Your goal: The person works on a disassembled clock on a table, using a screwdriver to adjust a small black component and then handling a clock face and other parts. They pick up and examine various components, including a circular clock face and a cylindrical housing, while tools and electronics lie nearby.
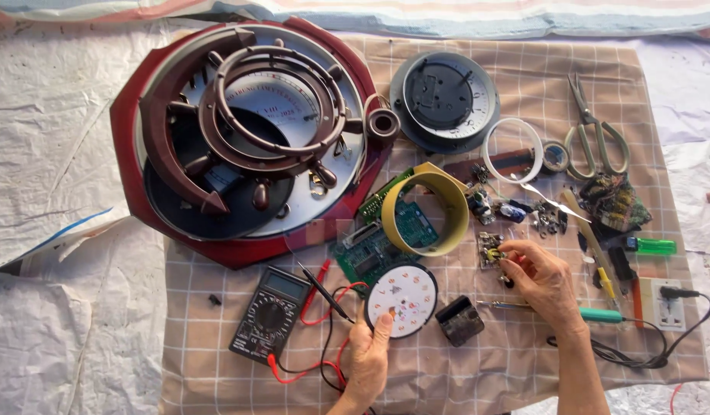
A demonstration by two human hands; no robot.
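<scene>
Left hand (368, 355) pinches a flat white round board (402, 300) (dotted with small chips); right hand (541, 278) fingers grasp a tiny component (491, 251) on checked cloth (462, 369).

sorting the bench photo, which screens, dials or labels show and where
Multimeter screen: bottom left of the cloth, small grey rectangle on a black meter, blank.
Clock face: upper left, round, pale, printed, behind brown rings.
Round dial: top centre, dark grey, pale rim.
</scene>
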